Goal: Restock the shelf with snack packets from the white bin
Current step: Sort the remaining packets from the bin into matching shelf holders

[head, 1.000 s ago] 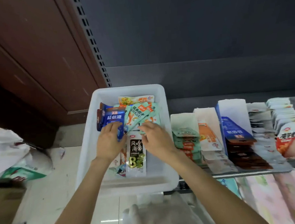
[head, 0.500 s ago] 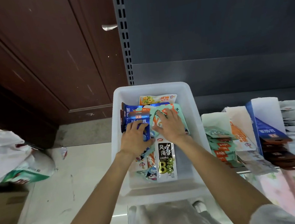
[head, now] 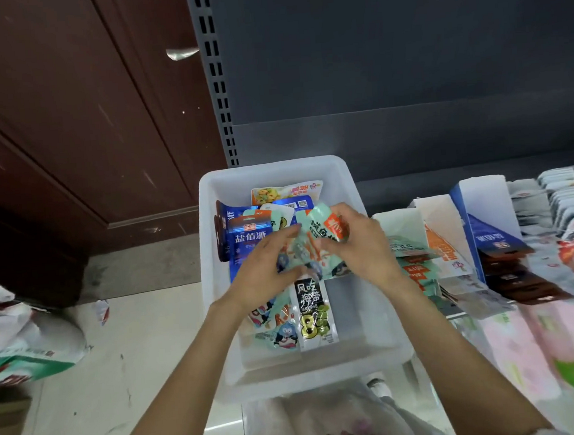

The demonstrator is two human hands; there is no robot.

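The white bin (head: pixel 385 343) sits in the middle of the view, holding several snack packets: blue ones (head: pixel 246 237) at the left, a yellow-orange one (head: pixel 287 192) at the back, a black-and-white seaweed packet (head: pixel 313 311) in front. Both hands are over the bin. My right hand (head: pixel 363 249) grips a bunch of mint-green packets (head: pixel 324 228) lifted off the pile. My left hand (head: pixel 265 270) pinches the lower end of the same bunch. The shelf (head: pixel 448 184) to the right carries rows of standing packets.
Mint-green and orange packets (head: pixel 416 269) stand in the shelf row nearest the bin, then a blue-and-white display box (head: pixel 485 222). Brown wooden doors (head: pixel 66 131) fill the left. White sacks (head: pixel 20 334) lie on the floor at left. A plastic bag (head: pixel 329 423) sits below the bin.
Both hands have gathered mint-green packets from the pile and raised them above the bin. The view has shifted left, so the bin lies further right in the frame.
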